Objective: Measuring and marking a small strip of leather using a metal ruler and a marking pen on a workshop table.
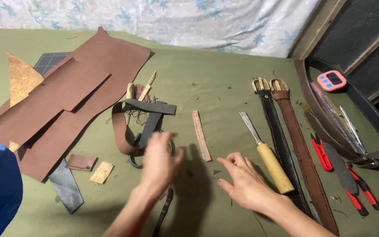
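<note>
A dark strap [163,213] runs under the blurred left hand [159,164], near the table's [224,87] front edge; whether its fingers grip it I cannot tell. The right hand [246,184] lies flat, fingers spread, steadying. A chisel [266,153] and two belts [292,145] lie just right, within reach.

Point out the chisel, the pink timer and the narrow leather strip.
chisel [275,167], head view, on its yellow wooden handle.
pink timer [331,80], head view, on its front face.
narrow leather strip [201,134], head view, at mid-length.
</note>
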